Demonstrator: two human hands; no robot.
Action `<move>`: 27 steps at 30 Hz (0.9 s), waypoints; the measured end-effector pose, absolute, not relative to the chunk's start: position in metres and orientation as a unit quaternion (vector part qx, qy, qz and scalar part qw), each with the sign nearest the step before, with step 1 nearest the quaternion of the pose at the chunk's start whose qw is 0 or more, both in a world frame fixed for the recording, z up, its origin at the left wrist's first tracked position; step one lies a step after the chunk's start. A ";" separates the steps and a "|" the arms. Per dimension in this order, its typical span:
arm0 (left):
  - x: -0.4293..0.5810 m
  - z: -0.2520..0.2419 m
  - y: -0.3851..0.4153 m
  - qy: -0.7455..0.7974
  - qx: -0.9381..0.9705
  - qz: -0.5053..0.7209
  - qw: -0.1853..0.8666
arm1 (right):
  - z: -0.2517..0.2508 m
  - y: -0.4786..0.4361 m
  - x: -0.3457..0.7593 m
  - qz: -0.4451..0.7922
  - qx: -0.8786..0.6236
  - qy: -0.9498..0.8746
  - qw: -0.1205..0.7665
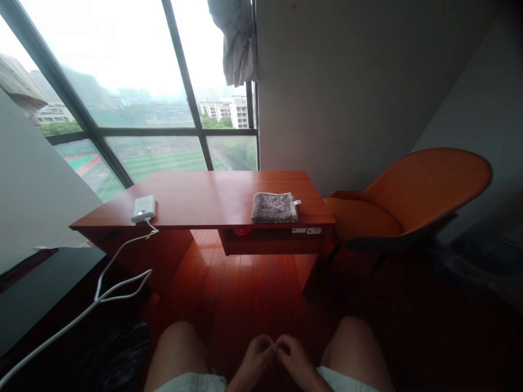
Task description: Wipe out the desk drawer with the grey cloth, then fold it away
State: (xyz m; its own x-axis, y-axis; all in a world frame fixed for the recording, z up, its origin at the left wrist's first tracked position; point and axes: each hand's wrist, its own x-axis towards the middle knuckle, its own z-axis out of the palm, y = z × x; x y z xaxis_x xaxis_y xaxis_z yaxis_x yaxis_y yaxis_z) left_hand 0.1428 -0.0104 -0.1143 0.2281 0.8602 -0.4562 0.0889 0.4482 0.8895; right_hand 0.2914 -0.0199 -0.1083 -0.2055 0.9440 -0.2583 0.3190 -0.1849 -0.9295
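Low between my knees, my left hand (258,354) and my right hand (289,355) meet at the fingertips. On both, the fingers are curled in toward the thumb, and no object shows in either one. Ahead of them, on the desk (204,198), lies a folded grey-brown towel (274,208) with a pale pattern and a small white tag. A white power bank (144,208) rests near the desk's left end, with a white cable (118,253) plugged into it. My hands are well apart from all of these.
An orange chair (425,190) stands right of the desk. The cable hangs down on the left past a dark flat-topped surface (44,288) and a black plastic bag (118,354). Under the desktop is a shelf (269,235) holding small items. Behind is a large window (143,130).
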 end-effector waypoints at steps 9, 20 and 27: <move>0.145 -0.109 -0.010 0.545 0.447 0.304 0.641 | -0.106 -0.018 0.292 0.518 -0.574 -0.563 0.293; 0.146 -0.106 -0.009 0.544 0.441 0.310 0.643 | -0.110 -0.017 0.290 0.509 -0.582 -0.561 0.295; 0.144 -0.106 -0.009 0.553 0.449 0.286 0.641 | -0.106 -0.019 0.290 0.509 -0.581 -0.562 0.295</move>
